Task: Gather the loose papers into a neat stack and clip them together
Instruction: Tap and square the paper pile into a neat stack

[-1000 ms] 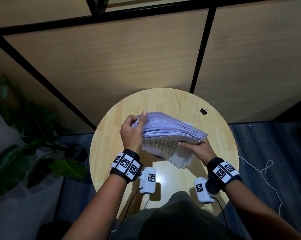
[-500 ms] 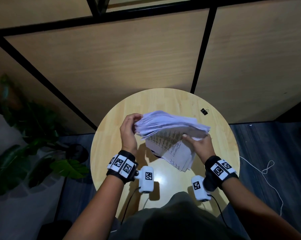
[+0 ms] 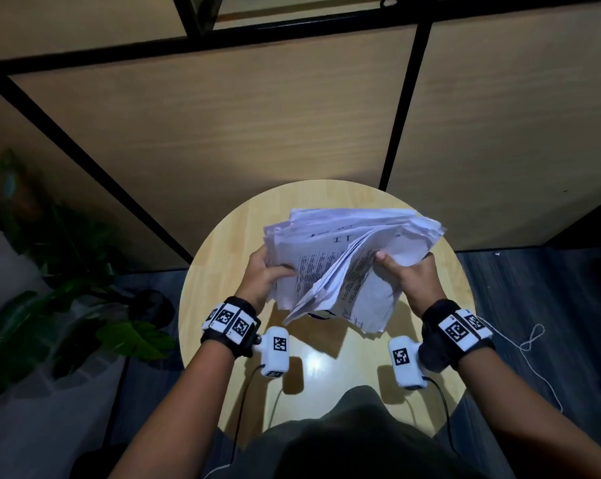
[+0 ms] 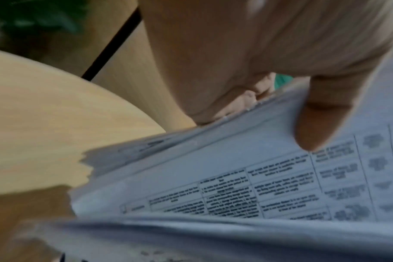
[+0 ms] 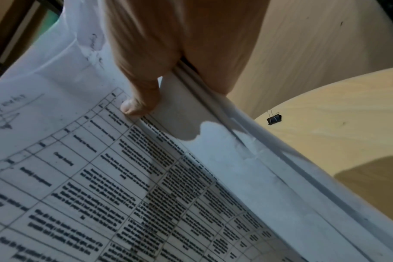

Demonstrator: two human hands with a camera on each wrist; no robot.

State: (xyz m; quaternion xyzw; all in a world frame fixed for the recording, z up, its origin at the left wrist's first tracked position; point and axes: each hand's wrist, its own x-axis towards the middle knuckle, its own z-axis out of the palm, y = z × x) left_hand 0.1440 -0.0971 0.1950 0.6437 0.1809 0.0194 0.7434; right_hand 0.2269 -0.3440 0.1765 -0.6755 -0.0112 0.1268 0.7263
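A thick, ragged bundle of printed papers [image 3: 347,257] is held tilted above the round wooden table [image 3: 223,257]. My left hand [image 3: 264,271] grips its left edge, thumb on the printed top sheet [image 4: 236,177]. My right hand [image 3: 406,271] grips the right edge, thumb [image 5: 139,102] pressed on a page with tables [image 5: 101,177]. The sheets fan apart and their lower edges hang unevenly toward me. A small black binder clip [image 5: 274,119] lies on the table beyond the bundle; in the head view the papers hide it.
Wood wall panels with black frames [image 3: 409,108] rise right behind the table. A leafy plant [image 3: 67,305] stands on the floor to the left, and a white cord [image 3: 530,344] lies on the floor to the right.
The bundle has been raised and tipped up toward me, now covering the clip in the head view. My left thumb has come down onto the front sheet, and both hands have shifted slightly outward.
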